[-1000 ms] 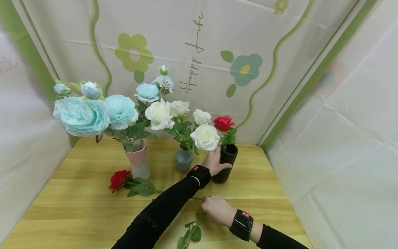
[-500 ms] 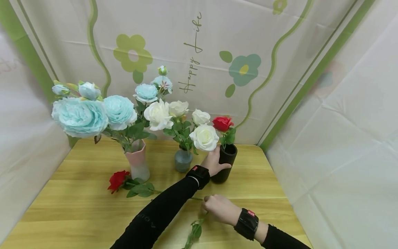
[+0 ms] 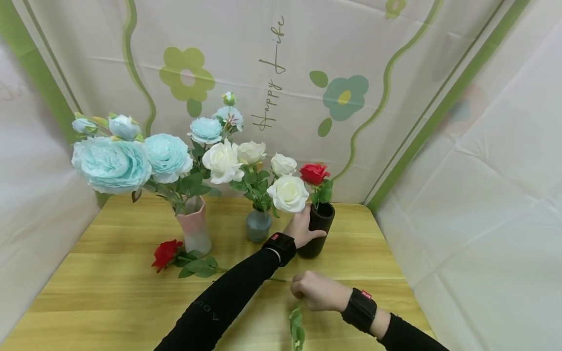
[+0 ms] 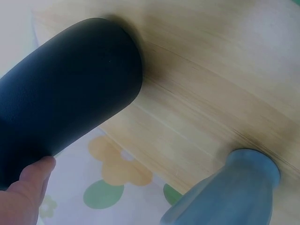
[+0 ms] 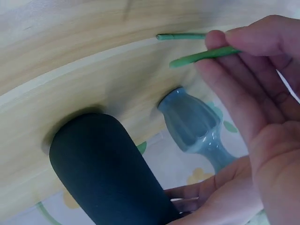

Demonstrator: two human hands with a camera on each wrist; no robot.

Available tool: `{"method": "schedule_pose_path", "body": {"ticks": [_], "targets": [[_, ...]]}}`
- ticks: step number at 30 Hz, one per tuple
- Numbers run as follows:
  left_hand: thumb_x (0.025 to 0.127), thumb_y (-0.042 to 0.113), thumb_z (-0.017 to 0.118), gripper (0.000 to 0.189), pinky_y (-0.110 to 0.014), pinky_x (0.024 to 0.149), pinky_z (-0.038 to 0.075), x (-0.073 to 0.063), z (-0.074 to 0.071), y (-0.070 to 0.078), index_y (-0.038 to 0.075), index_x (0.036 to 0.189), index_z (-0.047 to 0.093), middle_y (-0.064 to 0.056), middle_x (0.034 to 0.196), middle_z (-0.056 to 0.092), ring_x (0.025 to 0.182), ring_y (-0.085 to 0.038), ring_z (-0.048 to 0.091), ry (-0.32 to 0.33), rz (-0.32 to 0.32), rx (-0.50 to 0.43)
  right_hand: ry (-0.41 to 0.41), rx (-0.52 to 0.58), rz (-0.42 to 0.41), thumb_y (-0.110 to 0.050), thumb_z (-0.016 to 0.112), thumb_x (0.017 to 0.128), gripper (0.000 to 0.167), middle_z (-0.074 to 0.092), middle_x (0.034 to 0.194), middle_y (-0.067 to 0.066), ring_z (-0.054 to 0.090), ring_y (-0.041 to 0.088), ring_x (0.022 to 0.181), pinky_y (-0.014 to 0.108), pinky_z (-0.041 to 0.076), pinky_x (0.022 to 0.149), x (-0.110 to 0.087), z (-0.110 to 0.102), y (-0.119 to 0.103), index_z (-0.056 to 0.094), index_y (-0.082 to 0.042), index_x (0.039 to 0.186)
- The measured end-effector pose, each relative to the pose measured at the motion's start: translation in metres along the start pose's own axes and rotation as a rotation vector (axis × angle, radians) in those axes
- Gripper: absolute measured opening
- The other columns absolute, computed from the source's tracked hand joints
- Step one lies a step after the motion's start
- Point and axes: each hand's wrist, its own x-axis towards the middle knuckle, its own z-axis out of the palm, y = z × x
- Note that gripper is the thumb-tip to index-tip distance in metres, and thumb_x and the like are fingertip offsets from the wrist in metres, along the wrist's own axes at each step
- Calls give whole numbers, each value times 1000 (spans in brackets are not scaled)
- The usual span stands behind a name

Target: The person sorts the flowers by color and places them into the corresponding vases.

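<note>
My left hand (image 3: 303,230) grips the side of a black cylindrical vase (image 3: 319,229), its thumb across the front. One red rose (image 3: 314,173) with green leaves stands in that vase. Just in front, my right hand (image 3: 322,291) pinches a leafy green flower stem (image 3: 296,324) near its cut end; the bloom lies beyond the head view's lower edge. In the right wrist view, the held stem's end (image 5: 187,60) points toward the black vase's side. A second red rose (image 3: 166,254) lies on the table, its stem running under my left forearm to beside my right hand.
A small blue-grey vase (image 3: 259,226) with white roses (image 3: 289,193) stands left of my left hand. Farther left, a pink-and-white vase (image 3: 196,234) holds large pale blue flowers (image 3: 111,163). A printed cloth (image 3: 281,97) hangs behind the wooden table (image 3: 110,302).
My right hand has moved right and slightly up with the leafy stem, whose lower leaves have swung from the left to hang straight toward me. My left hand stays on the black vase.
</note>
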Motion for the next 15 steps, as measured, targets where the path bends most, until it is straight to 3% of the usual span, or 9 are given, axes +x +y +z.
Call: {"method": "schedule_pose_path", "body": {"ticks": [5, 10, 15], "targets": [[84, 35, 80, 88, -33, 97, 49, -1, -1, 1, -4, 146, 32, -21, 136, 51, 121, -30, 56, -12, -5, 7, 58, 99, -33, 21, 55, 57, 39, 45, 68, -7, 36, -1, 64, 7, 33, 58, -2, -4, 5, 52, -17, 69], [86, 36, 79, 90, -34, 98, 48, -2, -1, 1, -4, 149, 29, -22, 139, 48, 123, -31, 54, -24, -2, 0, 123, 176, -40, 6, 68, 80, 26, 55, 73, -6, 50, 0, 68, 12, 48, 65, -4, -9, 6, 58, -17, 75], [86, 36, 79, 89, -33, 99, 47, -2, 0, 0, -3, 149, 29, -21, 139, 49, 124, -30, 53, -20, 1, 0, 223, 329, -86, -4, 63, 90, 15, 59, 80, -11, 54, -5, 75, 13, 51, 66, -7, -11, 10, 62, -18, 82]]}}
